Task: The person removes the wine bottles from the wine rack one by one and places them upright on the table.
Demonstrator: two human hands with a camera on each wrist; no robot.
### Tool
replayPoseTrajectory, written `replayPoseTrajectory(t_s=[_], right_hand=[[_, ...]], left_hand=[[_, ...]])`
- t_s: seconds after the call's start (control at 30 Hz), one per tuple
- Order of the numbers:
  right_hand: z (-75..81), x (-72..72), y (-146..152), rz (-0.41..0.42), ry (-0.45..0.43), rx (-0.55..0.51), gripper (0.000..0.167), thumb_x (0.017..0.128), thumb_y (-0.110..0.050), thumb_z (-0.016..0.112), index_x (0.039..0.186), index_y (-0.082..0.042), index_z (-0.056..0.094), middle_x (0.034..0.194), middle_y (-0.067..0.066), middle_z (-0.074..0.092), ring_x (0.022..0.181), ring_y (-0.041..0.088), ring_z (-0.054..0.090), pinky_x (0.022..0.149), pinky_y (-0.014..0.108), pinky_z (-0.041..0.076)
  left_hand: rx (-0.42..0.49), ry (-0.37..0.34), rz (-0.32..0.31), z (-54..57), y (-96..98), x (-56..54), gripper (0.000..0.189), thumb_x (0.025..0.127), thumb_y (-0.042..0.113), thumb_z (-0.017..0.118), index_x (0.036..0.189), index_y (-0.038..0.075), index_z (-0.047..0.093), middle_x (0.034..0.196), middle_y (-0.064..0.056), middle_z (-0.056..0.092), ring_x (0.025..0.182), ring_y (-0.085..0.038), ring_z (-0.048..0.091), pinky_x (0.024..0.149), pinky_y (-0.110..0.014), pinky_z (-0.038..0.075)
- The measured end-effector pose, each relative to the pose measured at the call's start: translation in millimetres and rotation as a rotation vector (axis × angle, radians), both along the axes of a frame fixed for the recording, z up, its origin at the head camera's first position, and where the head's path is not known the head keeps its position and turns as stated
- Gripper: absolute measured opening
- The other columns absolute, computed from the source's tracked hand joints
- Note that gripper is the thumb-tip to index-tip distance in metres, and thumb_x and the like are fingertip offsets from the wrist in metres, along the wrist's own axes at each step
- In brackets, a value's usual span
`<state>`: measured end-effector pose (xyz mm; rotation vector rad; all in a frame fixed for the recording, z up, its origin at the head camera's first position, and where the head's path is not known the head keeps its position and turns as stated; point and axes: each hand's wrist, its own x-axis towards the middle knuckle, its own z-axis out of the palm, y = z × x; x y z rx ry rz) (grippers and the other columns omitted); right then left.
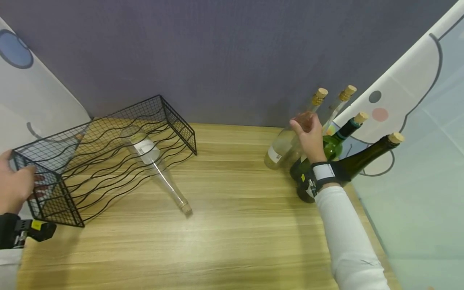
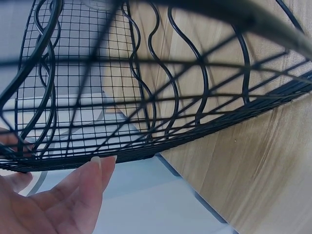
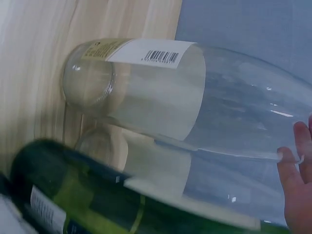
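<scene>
My left hand (image 1: 16, 183) grips the left end of a black wire bottle rack (image 1: 69, 203), fingers behind the mesh and thumb in front. In the left wrist view, the fingertips (image 2: 100, 168) lie right at the rack's edge. One clear glass bottle (image 1: 163, 177) with a cork lies across the rack's wavy wires, its neck pointing toward me. At the right, my right hand (image 1: 309, 133) holds a corked clear bottle (image 3: 161, 97) around its upper part. That bottle stands on the table, its base low in the right wrist view's left side.
Beside the held bottle stand another clear corked bottle (image 1: 335, 110), a green bottle (image 1: 333, 145) and a dark green bottle (image 1: 362, 155), all close together. A grey panel (image 1: 232, 60) rises behind the wooden table (image 1: 224, 225). Printed side walls (image 1: 427, 193) flank it.
</scene>
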<state>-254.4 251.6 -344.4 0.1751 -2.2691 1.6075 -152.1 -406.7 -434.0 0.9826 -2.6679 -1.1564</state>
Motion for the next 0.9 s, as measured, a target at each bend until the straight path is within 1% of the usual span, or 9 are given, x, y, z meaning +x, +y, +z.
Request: replayPoseTrajectory(t_s=[0.1,0.17,0.23,0.3,0.47,0.53,0.63,0.77,0.9], right_hand=[[1.5,2.5,5,-0.013,-0.010,0.041,0.028,0.094,-0.009,0.063,0.116,0.005,0.052,0.099,-0.009,0.064,0.091,-0.002,0.059,0.084,0.013,0.047],[3.1,3.7,5,-0.030,-0.024,0.079,0.031,0.094,-0.010,0.063,0.117,0.007,0.052,0.098,-0.011,0.062,0.089,-0.002,0.057,0.081,0.013,0.045],[5.0,4.3,5,-0.054,-0.046,0.113,0.033,0.095,-0.010,0.062,0.119,0.009,0.051,0.096,-0.013,0.060,0.086,-0.003,0.055,0.078,0.013,0.044],[5.7,3.7,5,-0.081,-0.065,0.151,0.036,0.095,-0.010,0.062,0.121,0.011,0.050,0.094,-0.013,0.056,0.083,-0.003,0.052,0.076,0.014,0.042],[-3.6,-7.4,12,-0.142,-0.106,0.205,0.036,0.094,-0.013,0.062,0.123,0.006,0.051,0.091,-0.016,0.052,0.079,-0.002,0.048,0.073,0.016,0.040],[-7.7,-11.4,14,-0.157,-0.114,0.192,0.034,0.094,-0.013,0.063,0.121,0.004,0.053,0.092,-0.016,0.053,0.080,-0.002,0.049,0.073,0.015,0.041],[-9.3,-12.6,15,-0.164,-0.121,0.142,0.027,0.093,-0.011,0.062,0.116,0.000,0.054,0.093,-0.016,0.056,0.084,-0.002,0.053,0.077,0.014,0.043],[-8.1,-11.2,14,-0.158,-0.141,0.041,0.018,0.092,-0.006,0.061,0.107,-0.010,0.052,0.093,-0.014,0.060,0.089,-0.001,0.057,0.081,0.014,0.047],[-4.2,-9.0,13,-0.167,-0.177,-0.031,0.019,0.092,-0.003,0.059,0.102,-0.017,0.050,0.092,-0.014,0.062,0.090,-0.001,0.058,0.084,0.015,0.047]], left_hand=[[0.010,-0.004,-0.005,1.4,1.5,-0.2,0.071,0.097,0.014,0.019,0.157,0.023,-0.017,0.086,-0.026,0.050,0.044,-0.003,0.044,0.038,-0.030,0.049],[0.033,0.001,-0.012,6.8,5.8,1.1,0.071,0.097,0.012,0.019,0.157,0.020,-0.018,0.095,-0.035,0.047,0.044,-0.004,0.044,0.037,-0.028,0.048],[0.039,-0.005,-0.015,8.8,8.1,1.7,0.071,0.097,0.012,0.019,0.157,0.020,-0.018,0.085,-0.028,0.048,0.043,-0.003,0.044,0.038,-0.028,0.048],[0.044,-0.004,-0.017,10.0,9.6,2.3,0.071,0.097,0.012,0.019,0.157,0.021,-0.018,0.081,-0.023,0.048,0.043,-0.003,0.044,0.038,-0.028,0.048],[0.050,0.009,-0.026,7.4,6.4,1.9,0.071,0.098,0.012,0.019,0.157,0.023,-0.019,0.078,-0.020,0.048,0.043,-0.003,0.045,0.038,-0.028,0.049],[0.050,0.009,-0.029,6.3,4.7,1.5,0.071,0.098,0.012,0.019,0.157,0.023,-0.019,0.076,-0.018,0.048,0.043,-0.003,0.045,0.038,-0.029,0.049],[0.049,0.005,-0.026,6.5,5.0,1.2,0.071,0.098,0.012,0.019,0.157,0.022,-0.019,0.075,-0.017,0.048,0.043,-0.004,0.045,0.038,-0.029,0.050],[0.040,0.002,-0.022,6.7,5.8,0.7,0.071,0.098,0.012,0.019,0.157,0.020,-0.019,0.079,-0.023,0.049,0.042,-0.004,0.045,0.038,-0.029,0.049],[0.033,0.003,-0.018,5.2,3.8,0.6,0.071,0.097,0.012,0.019,0.157,0.020,-0.018,0.085,-0.029,0.049,0.043,-0.004,0.045,0.038,-0.029,0.049]])
